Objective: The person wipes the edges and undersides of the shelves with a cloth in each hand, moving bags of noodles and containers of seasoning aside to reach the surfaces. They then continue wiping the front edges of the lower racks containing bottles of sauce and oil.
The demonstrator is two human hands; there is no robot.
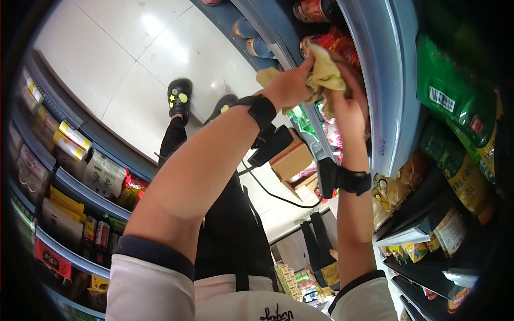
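Observation:
A crumpled yellowish cloth (326,72) is bunched between my two hands, in front of a shelf at the upper middle of the view. My left hand (292,85) grips it from the left, thumb pointing up along the cloth. From the right, my right hand (350,109) has its fingers closed on the lower folds, and part of that hand is hidden behind the cloth. Just beyond the cloth are red packages (340,43) and a jar with a dark top (315,10). Both wrists wear black straps.
Blue-grey shelf edges (383,91) run close beside my right hand. Bottles (259,47) stand on a shelf beyond my left hand. Green bags (455,91) fill the right side. Another stocked shelf (96,187) is at left. A cardboard box (292,158) sits below my hands.

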